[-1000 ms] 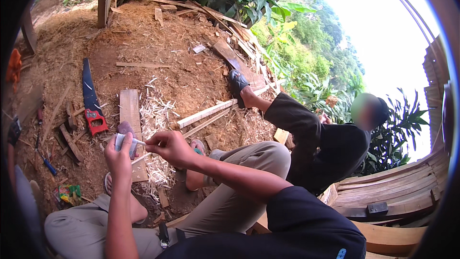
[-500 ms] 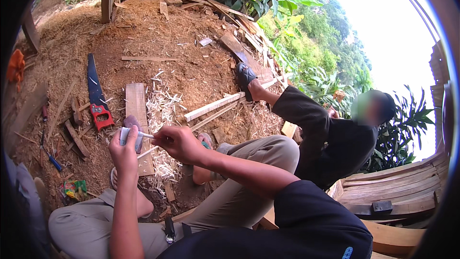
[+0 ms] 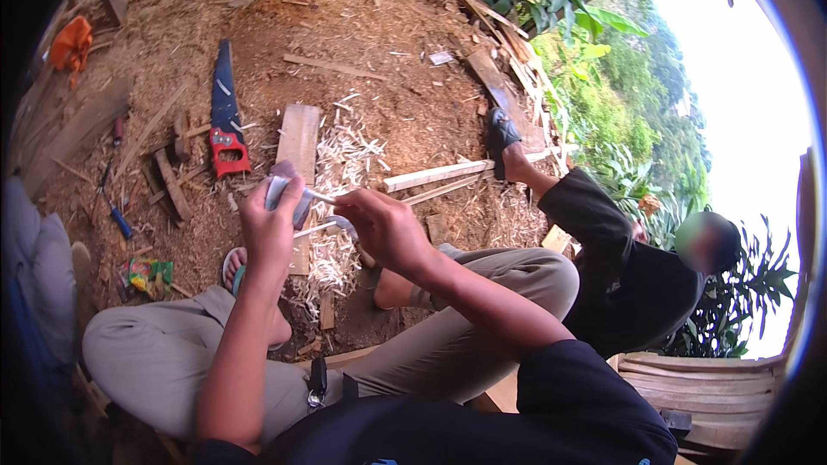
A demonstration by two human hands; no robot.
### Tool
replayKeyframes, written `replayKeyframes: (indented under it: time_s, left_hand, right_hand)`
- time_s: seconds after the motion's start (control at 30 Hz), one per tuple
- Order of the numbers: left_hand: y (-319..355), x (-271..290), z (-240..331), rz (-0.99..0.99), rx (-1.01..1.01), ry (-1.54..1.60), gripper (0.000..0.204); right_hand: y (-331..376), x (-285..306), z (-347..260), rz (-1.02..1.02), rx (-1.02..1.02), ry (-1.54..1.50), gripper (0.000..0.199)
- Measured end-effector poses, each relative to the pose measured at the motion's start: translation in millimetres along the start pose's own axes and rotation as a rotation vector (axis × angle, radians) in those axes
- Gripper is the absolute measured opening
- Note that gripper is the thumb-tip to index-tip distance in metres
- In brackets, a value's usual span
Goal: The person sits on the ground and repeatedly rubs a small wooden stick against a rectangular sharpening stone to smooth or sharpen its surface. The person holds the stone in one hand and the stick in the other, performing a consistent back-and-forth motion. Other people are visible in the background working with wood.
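My left hand [image 3: 269,222] is closed around a small folded sheet [image 3: 276,191], pale on one face and purplish-brown on the other, like sandpaper. The sheet wraps a thin pale wooden stick [image 3: 321,198]. My right hand [image 3: 386,231] pinches that stick just right of the sheet, its far end hidden behind the fingers. Both hands are held up above my knees, close together. Below them, a second slim pale strip [image 3: 314,229] shows near a flat plank [image 3: 298,133] and a heap of wood shavings [image 3: 340,164].
A red-handled handsaw [image 3: 226,116] lies on the sawdust-covered ground at left. Near it are wood offcuts [image 3: 172,185], a blue-handled tool [image 3: 120,222] and a bright wrapper [image 3: 151,274]. Long squared strips [image 3: 439,174] reach toward a seated person in dark clothes [image 3: 629,293] on the right.
My view has turned, so the ground and tools appear further right and higher. Both hands keep their hold on the sheet and stick, still close together.
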State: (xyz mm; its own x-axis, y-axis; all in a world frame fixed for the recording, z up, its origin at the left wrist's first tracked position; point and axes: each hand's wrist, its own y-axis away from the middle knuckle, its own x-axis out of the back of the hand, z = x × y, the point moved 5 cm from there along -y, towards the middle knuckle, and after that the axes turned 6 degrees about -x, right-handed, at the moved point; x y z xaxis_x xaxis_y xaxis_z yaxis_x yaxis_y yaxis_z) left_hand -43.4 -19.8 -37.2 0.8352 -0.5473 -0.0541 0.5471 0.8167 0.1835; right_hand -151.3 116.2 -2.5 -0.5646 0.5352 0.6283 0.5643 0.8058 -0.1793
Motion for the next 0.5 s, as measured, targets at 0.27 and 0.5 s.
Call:
replayKeyframes:
  time_s: [0.27,0.5]
  left_hand:
    - [-16.7,21.2,9.6,0.016,0.044,0.202,0.017]
    - [-18.3,28.8,2.9,0.148,0.067,0.148,0.02]
  right_hand:
    - [6.7,-10.1,9.0,-0.504,-0.825,-0.825,0.029]
    - [-7.0,3.1,13.7,-0.329,-0.588,-0.59,0.02]
